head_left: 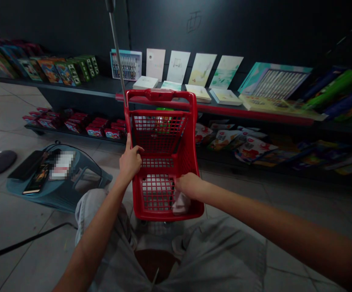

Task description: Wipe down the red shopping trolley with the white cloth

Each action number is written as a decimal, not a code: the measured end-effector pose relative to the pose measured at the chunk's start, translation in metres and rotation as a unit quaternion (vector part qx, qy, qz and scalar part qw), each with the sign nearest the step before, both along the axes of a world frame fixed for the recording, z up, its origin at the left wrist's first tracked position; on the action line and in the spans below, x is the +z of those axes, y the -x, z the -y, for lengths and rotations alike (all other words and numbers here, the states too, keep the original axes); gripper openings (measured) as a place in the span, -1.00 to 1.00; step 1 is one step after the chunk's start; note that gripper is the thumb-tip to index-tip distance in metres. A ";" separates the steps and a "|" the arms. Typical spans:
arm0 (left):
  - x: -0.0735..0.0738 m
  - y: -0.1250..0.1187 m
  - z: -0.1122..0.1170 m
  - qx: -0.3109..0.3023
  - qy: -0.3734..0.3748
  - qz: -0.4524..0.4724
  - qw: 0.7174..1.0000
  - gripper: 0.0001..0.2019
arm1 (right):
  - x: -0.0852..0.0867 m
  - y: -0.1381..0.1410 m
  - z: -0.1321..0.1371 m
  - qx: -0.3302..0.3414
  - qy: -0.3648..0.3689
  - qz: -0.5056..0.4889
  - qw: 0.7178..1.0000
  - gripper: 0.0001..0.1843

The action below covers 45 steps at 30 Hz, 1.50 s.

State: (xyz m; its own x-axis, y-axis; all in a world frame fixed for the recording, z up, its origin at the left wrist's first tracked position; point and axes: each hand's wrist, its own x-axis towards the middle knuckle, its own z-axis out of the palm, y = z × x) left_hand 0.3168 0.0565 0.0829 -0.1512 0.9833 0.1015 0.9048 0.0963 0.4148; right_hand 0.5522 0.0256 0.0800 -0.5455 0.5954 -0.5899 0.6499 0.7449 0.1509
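Observation:
A small red shopping cart (197,162) with grid walls stands between my knees, its handle towards the shelf. My left hand (130,163) grips the cart's left rim, the index finger stretched along it and the thumb over the inner side. Inside the basket, at its right wall, my right hand (190,185) is closed around a crumpled pale pink cloth (181,204). Part of the cloth hangs below the fingers. The fingertips of my right hand are hidden.
A dark shelf (103,90) behind the cart bears books, cards and pen sets (126,65). Below lie red packets (97,126) and snack bags (252,148). To the left, a blue-grey stool (81,160) holds a phone (36,178). A thin metal pole (117,50) rises beside the cart handle.

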 end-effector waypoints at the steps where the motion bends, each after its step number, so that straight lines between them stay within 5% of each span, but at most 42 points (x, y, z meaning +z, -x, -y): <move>1: 0.001 -0.001 0.000 -0.003 0.006 -0.003 1.000 -0.71 | 0.002 -0.001 -0.007 -0.009 -0.031 -0.007 0.999 -0.71; 10: -0.002 0.002 0.002 -0.039 -0.007 0.027 0.999 -0.73 | 0.025 -0.018 -0.100 -0.040 -0.242 -0.055 0.968 -0.68; 14: -0.003 0.006 0.002 -0.039 -0.016 0.043 0.998 -0.74 | 0.025 -0.023 -0.111 -0.047 -0.289 -0.076 0.953 -0.67; 22: -0.006 0.010 -0.003 -0.014 -0.052 0.059 0.997 -0.71 | 0.006 -0.014 -0.040 0.024 -0.169 -0.077 0.982 -0.77; 29: -0.009 0.010 -0.007 -0.011 -0.058 0.069 0.996 -0.74 | 0.028 -0.020 0.020 0.011 0.053 -0.114 0.992 -0.72; 38: -0.020 0.011 -0.014 -0.027 -0.099 0.079 0.992 -0.71 | 0.024 -0.033 0.054 -0.086 0.072 -0.274 0.955 -0.72; 45: -0.015 0.000 -0.010 -0.009 -0.086 0.064 0.994 -0.71 | 0.013 0.006 0.086 -0.122 0.137 -0.475 0.861 -0.79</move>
State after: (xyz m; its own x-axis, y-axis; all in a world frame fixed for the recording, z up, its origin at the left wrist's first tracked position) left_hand 0.3167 0.0665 0.0679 -0.1555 0.9557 0.2501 0.8440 -0.0030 0.5364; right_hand 0.5465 -0.0601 0.0925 -0.7376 0.6700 -0.0838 0.5252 0.4911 -0.6950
